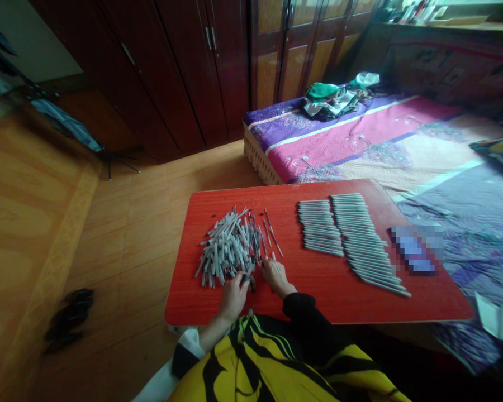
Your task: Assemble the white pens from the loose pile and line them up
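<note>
A loose heap of grey pen barrels (226, 248) lies on the left half of a red table (318, 279). Thin pen refills (270, 231) lie just right of the heap. My left hand (233, 296) is closed on a grey pen barrel (248, 273) at the heap's near edge. My right hand (275, 276) rests beside it, fingers bent down onto the refills; what it pinches is too small to see. Two neat rows of assembled grey pens (352, 237) lie on the table's right half.
A blurred-out flat object (417, 251) lies at the table's right end. A bed with a purple and pink quilt (360, 139) stands behind the table. Dark wooden wardrobes (193, 67) line the back. A dark object (69, 318) lies on the wooden floor at left.
</note>
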The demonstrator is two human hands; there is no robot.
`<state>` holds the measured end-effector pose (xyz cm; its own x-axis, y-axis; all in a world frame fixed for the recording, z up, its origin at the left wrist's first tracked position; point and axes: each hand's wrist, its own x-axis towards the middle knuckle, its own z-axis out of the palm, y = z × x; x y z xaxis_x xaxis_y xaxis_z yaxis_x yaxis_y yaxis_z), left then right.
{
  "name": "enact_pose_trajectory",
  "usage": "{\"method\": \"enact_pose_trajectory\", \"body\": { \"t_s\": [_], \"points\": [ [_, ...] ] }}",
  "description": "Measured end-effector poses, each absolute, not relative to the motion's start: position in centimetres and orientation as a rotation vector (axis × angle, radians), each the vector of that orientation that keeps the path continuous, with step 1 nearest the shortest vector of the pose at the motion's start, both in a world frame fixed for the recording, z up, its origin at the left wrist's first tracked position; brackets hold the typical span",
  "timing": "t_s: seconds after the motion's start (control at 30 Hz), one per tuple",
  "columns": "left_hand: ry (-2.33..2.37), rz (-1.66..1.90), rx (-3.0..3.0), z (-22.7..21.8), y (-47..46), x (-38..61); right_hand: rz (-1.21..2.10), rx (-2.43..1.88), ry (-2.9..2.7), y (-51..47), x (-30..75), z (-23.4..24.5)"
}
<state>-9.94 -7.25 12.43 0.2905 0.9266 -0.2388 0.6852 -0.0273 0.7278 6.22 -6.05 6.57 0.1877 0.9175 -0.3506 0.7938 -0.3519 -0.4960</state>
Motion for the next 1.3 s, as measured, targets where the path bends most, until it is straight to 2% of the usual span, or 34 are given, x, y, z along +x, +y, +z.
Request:
{"method": "enact_pose_trajectory", "body": {
  "t_s": [0.2,0.4,0.47,0.9,1.3],
  "points": [
    [1.441,0.387,1.778,12.2,-7.2,-10.1,0.989,-2.097,-1.391,-6.2,6.6,8.1],
    [1.374,0.380,1.808,12.3,-7.3,-10.1,1.403,-1.303,-0.735,-7.1,7.3,12.2],
    [1.343,0.387,1.822,12.5,-7.3,-10.0,1.447,-1.205,-0.676,-7.3,7.3,13.1],
    [1.354,0.290,1.925,12.5,-7.3,-9.9,1.484,-1.239,-0.696,-7.6,7.1,13.5],
    [1.268,0.196,2.261,14.2,-7.2,-9.9,1.360,-1.483,-1.149,-8.2,8.8,13.7]
  ]
}}
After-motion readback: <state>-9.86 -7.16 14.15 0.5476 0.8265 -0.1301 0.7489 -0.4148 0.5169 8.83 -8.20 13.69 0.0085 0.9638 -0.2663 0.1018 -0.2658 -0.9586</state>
